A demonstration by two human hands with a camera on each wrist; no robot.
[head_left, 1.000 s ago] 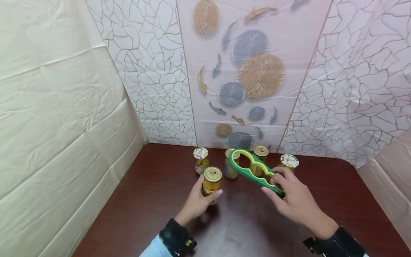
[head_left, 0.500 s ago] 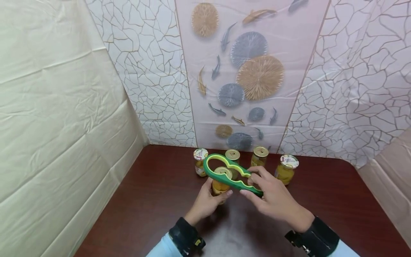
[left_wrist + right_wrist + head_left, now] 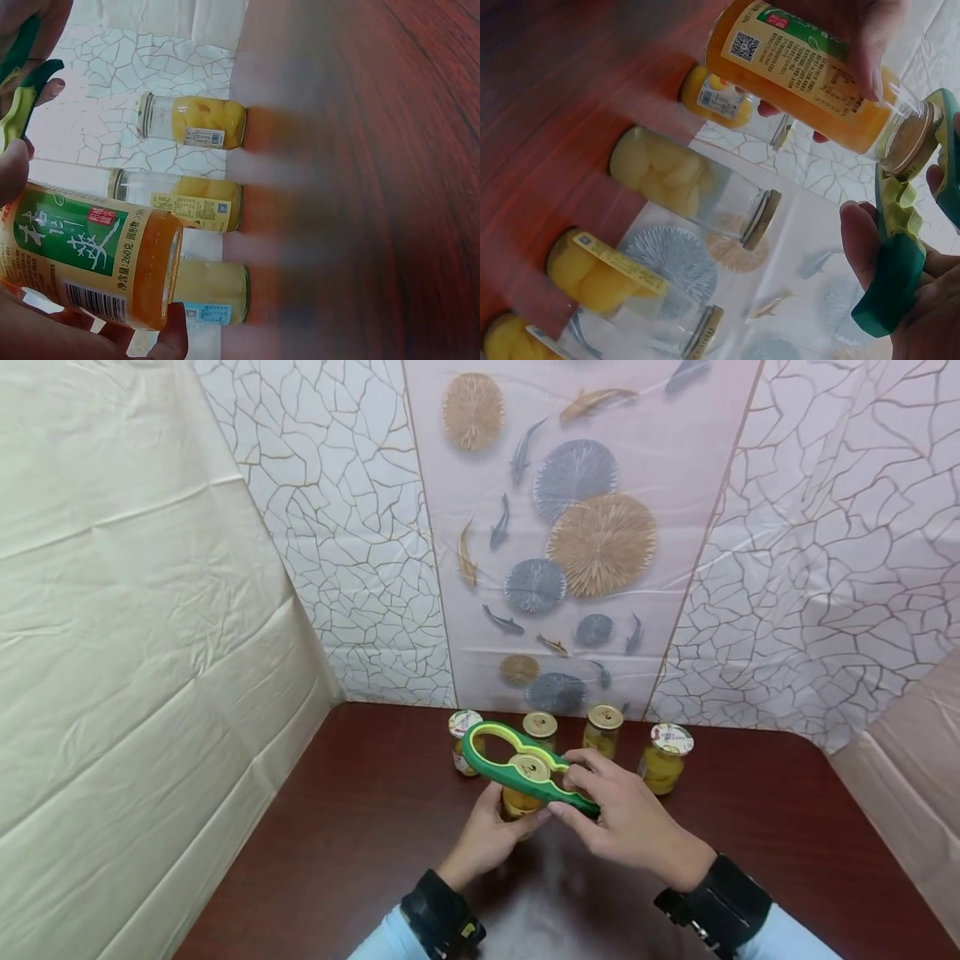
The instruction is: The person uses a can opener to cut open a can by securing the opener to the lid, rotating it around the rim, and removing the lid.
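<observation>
My left hand (image 3: 491, 835) grips a glass jar of orange fruit (image 3: 97, 255) with a gold lid, a green and cream label round its side. In the left wrist view the jar's base hangs above the table. My right hand (image 3: 626, 814) pinches the handle end of a green jar opener (image 3: 487, 764) with a light green scalloped inner edge. Its middle opening lies around the gold lid, which shows through it in the head view. From the right wrist view, the opener (image 3: 904, 247) sits right at the lid's side, with my right thumb and fingers about its handle.
Behind the hands, several fruit jars stand upright in a row: a white-lidded one (image 3: 462, 727) at left, two gold-lidded jars (image 3: 540, 727) in the middle, and another white-lidded jar (image 3: 663, 760) at right. A patterned cloth (image 3: 375, 568) hangs behind the dark red table (image 3: 337, 843).
My right hand has brought the opener left and down, from above the back jars onto the held jar's lid. The left hand has shifted slightly right with the jar.
</observation>
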